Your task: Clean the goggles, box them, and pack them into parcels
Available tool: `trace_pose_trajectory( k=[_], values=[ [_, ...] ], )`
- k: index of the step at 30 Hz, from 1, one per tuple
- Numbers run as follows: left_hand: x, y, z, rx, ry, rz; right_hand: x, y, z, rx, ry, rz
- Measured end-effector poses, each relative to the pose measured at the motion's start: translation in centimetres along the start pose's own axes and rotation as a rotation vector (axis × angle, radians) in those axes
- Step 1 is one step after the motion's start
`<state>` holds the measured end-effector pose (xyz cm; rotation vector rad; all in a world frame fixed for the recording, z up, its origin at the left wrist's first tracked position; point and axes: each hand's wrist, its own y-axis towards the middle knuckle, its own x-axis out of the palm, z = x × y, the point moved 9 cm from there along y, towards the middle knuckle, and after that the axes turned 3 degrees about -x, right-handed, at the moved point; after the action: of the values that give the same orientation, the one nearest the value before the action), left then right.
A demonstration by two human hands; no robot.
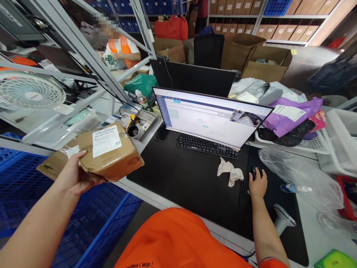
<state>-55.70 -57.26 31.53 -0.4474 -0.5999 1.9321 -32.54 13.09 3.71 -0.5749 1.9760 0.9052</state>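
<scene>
The parcel (110, 152) sits clamped in our left hand (74, 175) — label up, its long axis running from the palm out toward our right hand (258, 184), which lies well apart, curled over the mouse (253, 172) on the surface (181, 182).

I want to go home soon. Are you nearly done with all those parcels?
Not nearly. Done: nothing clearly shows. In hand: the left hand holds a labelled brown box, the right hand rests on the mouse by the monitor. Left: bagged parcels lie piled right of it.
</scene>
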Motion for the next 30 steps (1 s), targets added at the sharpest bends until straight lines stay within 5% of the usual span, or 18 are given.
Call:
trace_pose_trajectory(
  k=[30],
  values=[
    [0.0,1.3,-5.0,-0.103,0.148,-0.073,-0.4,-0.2,-0.2,0.011,-0.069,0.022]
  ],
)
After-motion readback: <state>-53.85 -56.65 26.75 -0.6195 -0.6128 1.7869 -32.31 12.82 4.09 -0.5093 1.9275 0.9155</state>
